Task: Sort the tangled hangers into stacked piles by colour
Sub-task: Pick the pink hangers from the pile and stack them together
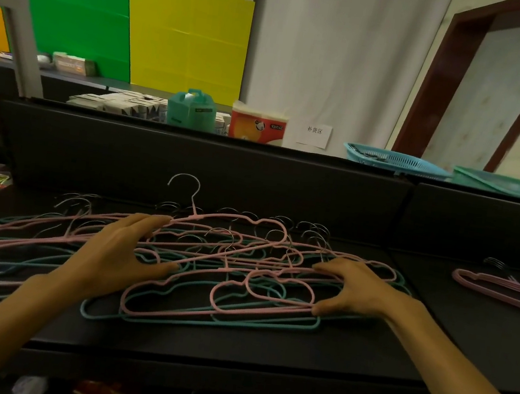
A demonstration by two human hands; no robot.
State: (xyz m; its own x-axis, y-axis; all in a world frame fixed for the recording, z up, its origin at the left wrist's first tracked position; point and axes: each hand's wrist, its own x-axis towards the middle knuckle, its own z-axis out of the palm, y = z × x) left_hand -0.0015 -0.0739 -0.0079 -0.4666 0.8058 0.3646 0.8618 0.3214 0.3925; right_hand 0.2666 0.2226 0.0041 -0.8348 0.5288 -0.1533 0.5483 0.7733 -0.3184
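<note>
1. Hangers (177, 262), pink and teal mixed, tangled in a wide heap over the middle and left of the black shelf top (233, 342); the heap's left end runs out of frame.
2. Metal hooks at the back of the heap are dark against the black back panel (189, 167) and hard to count; one pink hanger's hook (185, 187) stands up clearly.
3. Left hand (119, 251) lies flat on the heap, fingers straight and spread, thumb out to the right.
4. Right hand (359, 289) is on the heap's right end, fingers curved and spread over pink wires, thumb at the front wire; whether it actually grips is unclear.
5. Pink stack (501, 289) sits well apart toward the right edge, cut off by the frame.
6. Bare strip along the front edge; open surface between the heap and the pink stack.
7. Items below the shelf are blurred.
</note>
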